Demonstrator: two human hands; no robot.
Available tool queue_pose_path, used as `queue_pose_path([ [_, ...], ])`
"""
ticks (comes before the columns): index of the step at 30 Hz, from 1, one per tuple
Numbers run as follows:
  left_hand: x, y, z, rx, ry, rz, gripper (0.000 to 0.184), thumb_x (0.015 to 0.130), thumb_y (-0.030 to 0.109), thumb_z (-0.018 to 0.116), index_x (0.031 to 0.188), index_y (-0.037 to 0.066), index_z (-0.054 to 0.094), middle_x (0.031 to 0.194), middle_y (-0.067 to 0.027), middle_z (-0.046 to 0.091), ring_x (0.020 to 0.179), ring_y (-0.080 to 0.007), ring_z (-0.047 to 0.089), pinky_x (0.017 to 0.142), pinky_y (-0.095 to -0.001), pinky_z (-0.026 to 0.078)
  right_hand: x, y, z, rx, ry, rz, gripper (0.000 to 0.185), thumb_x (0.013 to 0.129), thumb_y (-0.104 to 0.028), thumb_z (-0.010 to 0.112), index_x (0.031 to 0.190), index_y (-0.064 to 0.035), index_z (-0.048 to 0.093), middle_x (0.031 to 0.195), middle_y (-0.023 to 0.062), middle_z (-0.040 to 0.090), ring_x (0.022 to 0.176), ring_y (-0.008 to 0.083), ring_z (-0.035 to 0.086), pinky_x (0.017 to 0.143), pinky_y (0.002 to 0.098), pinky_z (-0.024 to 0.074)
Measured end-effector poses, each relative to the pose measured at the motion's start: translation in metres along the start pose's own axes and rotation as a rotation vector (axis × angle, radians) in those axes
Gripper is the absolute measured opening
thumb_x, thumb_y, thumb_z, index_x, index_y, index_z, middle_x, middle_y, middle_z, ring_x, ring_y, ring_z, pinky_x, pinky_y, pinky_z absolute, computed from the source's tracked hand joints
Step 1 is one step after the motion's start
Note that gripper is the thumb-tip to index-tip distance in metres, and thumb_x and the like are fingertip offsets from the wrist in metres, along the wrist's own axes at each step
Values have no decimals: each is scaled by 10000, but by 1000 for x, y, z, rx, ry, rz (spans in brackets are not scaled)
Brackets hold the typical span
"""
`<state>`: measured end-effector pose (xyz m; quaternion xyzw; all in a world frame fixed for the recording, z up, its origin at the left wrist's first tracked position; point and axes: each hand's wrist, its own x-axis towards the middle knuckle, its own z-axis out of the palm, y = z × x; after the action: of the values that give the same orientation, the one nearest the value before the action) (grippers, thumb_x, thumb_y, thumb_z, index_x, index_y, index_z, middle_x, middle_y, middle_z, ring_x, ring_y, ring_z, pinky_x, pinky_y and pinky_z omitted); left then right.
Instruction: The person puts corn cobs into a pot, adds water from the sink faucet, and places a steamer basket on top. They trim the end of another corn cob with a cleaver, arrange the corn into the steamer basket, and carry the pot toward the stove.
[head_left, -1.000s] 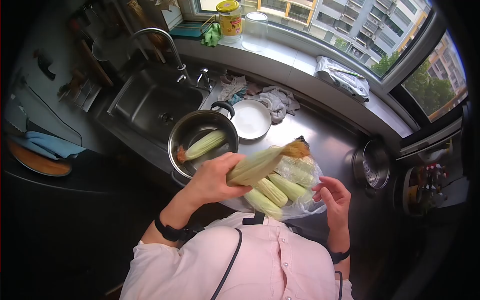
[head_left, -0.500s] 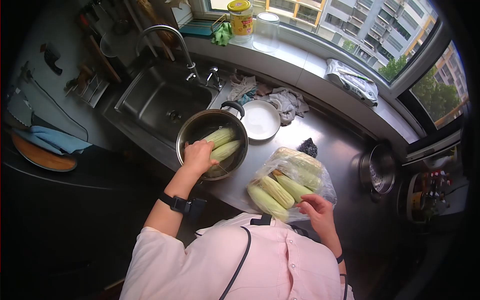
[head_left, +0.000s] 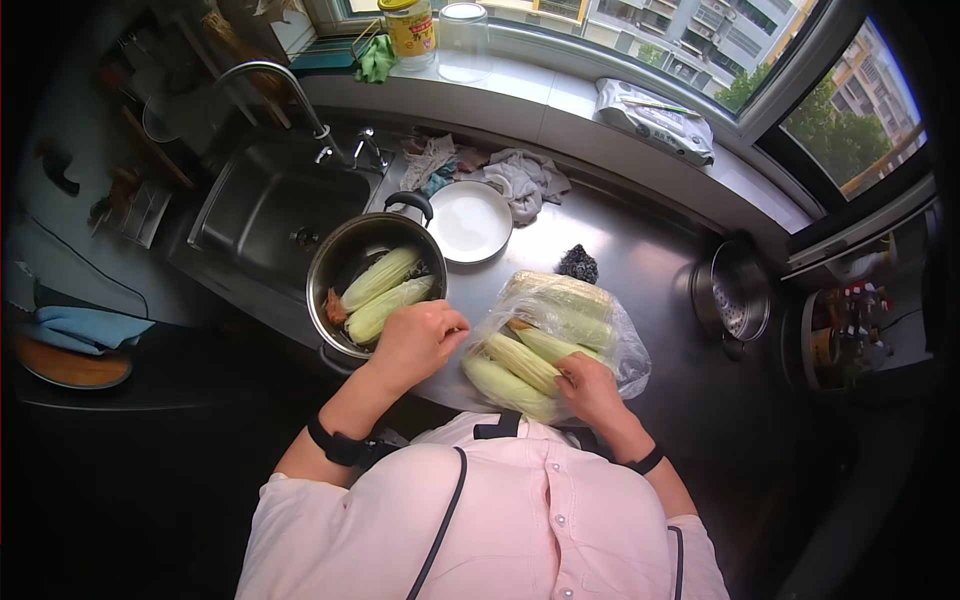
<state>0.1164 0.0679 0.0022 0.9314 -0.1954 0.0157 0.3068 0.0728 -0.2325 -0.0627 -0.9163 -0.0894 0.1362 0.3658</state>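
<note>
In a deep steel pot [head_left: 322, 262] lie two pale green ears of corn [head_left: 384, 281], side by side, with brown silk at one end. My left hand [head_left: 420, 345] hovers at the pot's right rim, holding nothing, its fingers loosely bent and a little apart. A clear plastic bag [head_left: 628, 350] to the right contains several ears of corn in green husks. At the bag's near side, my right hand [head_left: 592, 388] has its fingers and thumb on the end of an ear of corn [head_left: 522, 362]; the fingertips are partly hidden.
Behind the pot's handle sits a white plate [head_left: 468, 222], with crumpled cloths [head_left: 525, 182] by the wall. The sink [head_left: 270, 205] and faucet are at left. A black scouring ball [head_left: 577, 263] lies behind the bag; a steel steamer pot [head_left: 735, 290] stands at right.
My left hand has left the corn in the pot and moved right, past the rim. My right hand has come down onto an ear in the bag. The view has shifted slightly.
</note>
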Motion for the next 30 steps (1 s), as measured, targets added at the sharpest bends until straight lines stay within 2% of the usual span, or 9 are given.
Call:
queue_pose_path([
  [6, 11, -5, 124, -116, -185, 199, 94, 838, 128, 671, 882, 52, 704, 867, -106, 682, 814, -329, 675, 712, -423, 534, 14, 0, 36, -499, -88, -70, 337, 693, -267, 805, 877, -35, 643, 921, 145, 618, 886, 337, 661, 735, 476, 515],
  [8, 16, -16, 147, 343, -259, 99, 200, 760, 186, 723, 893, 40, 696, 854, -119, 694, 817, -326, 690, 727, -437, 540, 11, -1, 36, -478, -94, -43, 355, 687, -265, 810, 897, -33, 642, 929, 145, 618, 897, 339, 659, 740, 480, 516],
  [9, 22, -13, 145, 342, -254, 96, 200, 760, 186, 723, 893, 40, 696, 854, -119, 694, 817, -326, 690, 727, -437, 540, 11, -1, 34, -457, -102, -20, 374, 681, -262, 816, 917, -30, 640, 937, 145, 618, 907, 340, 656, 745, 483, 518],
  [11, 35, -7, 131, 429, -629, -46, 317, 673, 240, 762, 908, 42, 682, 847, -125, 704, 807, -316, 697, 741, -438, 546, 10, -2, 32, -465, -123, -20, 387, 678, -254, 817, 936, -30, 635, 954, 149, 612, 918, 343, 652, 750, 486, 519],
  [14, 46, -5, 116, 392, -714, 57, 368, 650, 261, 768, 932, 50, 663, 834, -115, 693, 796, -321, 693, 752, -437, 549, 7, -2, 30, -462, -122, -45, 406, 674, -242, 819, 965, -32, 627, 982, 156, 598, 938, 346, 643, 760, 486, 521],
  [17, 30, 4, 112, 235, -391, 213, 388, 646, 261, 776, 947, 61, 636, 862, -113, 683, 831, -321, 689, 756, -445, 543, 0, -2, 21, -435, -104, -68, 428, 668, -224, 810, 1004, -44, 615, 994, 156, 576, 958, 349, 621, 771, 469, 521],
  [21, 20, 40, 90, 177, -454, 158, 416, 655, 272, 786, 978, 75, 613, 879, -103, 661, 871, -315, 681, 754, -444, 526, -3, 8, 16, -297, -18, -119, 429, 670, -180, 775, 1035, -53, 589, 969, 144, 577, 942, 352, 607, 779, 471, 500],
  [24, 14, 55, 78, 67, -223, 306, 378, 714, 289, 776, 981, 90, 599, 844, -85, 626, 867, -288, 675, 722, -424, 497, -3, 4, 11, -232, -4, -150, 431, 672, -171, 767, 1043, -50, 584, 1012, 152, 609, 981, 347, 617, 807, 463, 505],
  [30, -3, 55, -4, 26, -115, 162, 411, 741, 313, 777, 1091, 142, 644, 880, -77, 650, 857, -246, 677, 714, -407, 502, 9, -35, -15, 48, 185, -457, 455, 625, -95, 792, 1033, -49, 593, 1024, 139, 660, 946, 348, 648, 843, 418, 525],
])
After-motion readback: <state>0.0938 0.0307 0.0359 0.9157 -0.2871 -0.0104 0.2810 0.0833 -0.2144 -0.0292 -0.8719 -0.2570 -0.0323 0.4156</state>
